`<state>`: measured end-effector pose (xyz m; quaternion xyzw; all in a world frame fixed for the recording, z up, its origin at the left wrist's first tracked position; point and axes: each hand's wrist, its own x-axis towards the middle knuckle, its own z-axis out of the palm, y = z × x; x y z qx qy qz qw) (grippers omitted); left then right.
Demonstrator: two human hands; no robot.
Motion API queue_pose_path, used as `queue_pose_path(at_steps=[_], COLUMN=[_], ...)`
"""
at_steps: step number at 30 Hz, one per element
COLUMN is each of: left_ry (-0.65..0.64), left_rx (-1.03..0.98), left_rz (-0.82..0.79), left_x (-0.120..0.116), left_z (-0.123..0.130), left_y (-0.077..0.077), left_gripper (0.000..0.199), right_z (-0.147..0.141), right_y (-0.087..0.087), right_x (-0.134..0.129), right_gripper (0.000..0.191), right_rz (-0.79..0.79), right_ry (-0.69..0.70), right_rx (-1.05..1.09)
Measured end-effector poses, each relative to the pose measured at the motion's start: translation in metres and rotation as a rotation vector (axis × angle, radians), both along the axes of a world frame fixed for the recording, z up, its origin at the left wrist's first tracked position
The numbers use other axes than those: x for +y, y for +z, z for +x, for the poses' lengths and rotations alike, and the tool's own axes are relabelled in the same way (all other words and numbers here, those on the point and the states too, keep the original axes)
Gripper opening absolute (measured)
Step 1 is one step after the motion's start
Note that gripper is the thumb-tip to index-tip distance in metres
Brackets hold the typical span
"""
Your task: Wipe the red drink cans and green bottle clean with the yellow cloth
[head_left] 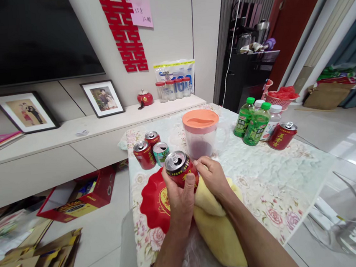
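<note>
The table (284, 186) spreads out ahead of me under its flowered cover, and along its near edge a yellow cloth (218, 243) hangs below my right wrist. To the left, a scalloped red tray (151, 201) lies partly behind my left forearm; just beyond my hands stands the lidded pitcher (200, 137). The red can (182, 176) is between my two hands, nearer the left: my left grip (180, 198) is clamped around its body, thumb across the near side, fingers mostly hidden behind. Its long axis runs close to upright, the top tipped slightly leftward, so the lid faces up toward me. My right grip (211, 174) sits at the can's right side, fingers curled and tips up against the body or just beside it; I cannot tell whether they close on the cloth or only rest over it. So the can lies inside my left grip and directly left of my right one, its dark drinking hole (179, 161) and pull tab (174, 156) uncovered.
</note>
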<state>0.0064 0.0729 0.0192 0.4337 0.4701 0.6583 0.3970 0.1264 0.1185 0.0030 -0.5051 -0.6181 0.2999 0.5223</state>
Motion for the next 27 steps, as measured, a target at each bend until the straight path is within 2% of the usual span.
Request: queue_pose_path(at_steps=[2,6,10,13,21,27], left_ry=[0.023,-0.037,-0.078,-0.098,-0.066,-0.058], left_rx=[0.062,0.059,0.099,0.077,0.042,0.004], left_rz=[-0.03,-0.108,-0.022,0.05,0.261,0.22], left_x=[-0.001,0.001,0.004,0.005,0.005,0.003], left_z=[-0.001,0.0,0.001,0.001,0.004,-0.001], left_y=[0.001,0.0,-0.005,-0.009,-0.009,-0.009], left_gripper=[0.058,0.056,0.061,0.064,0.072,0.074], right_z=[-0.002,-0.003,-0.003,-0.002,0.001,0.002], right_y=[0.006,0.016,0.021,0.021,0.003,-0.012], right_x=[-0.003,-0.01,-0.016,-0.016,0.001,0.008], right_gripper=[0.025,0.016,0.01,0.009,0.031,0.032], right_rz=[0.065,0.186,0.284,0.3,0.061,-0.089], right_ry=[-0.03,-0.072,-0.104,-0.106,0.024,0.092], right_rx=[0.035,0.14,0.237,0.271,0.207,0.12])
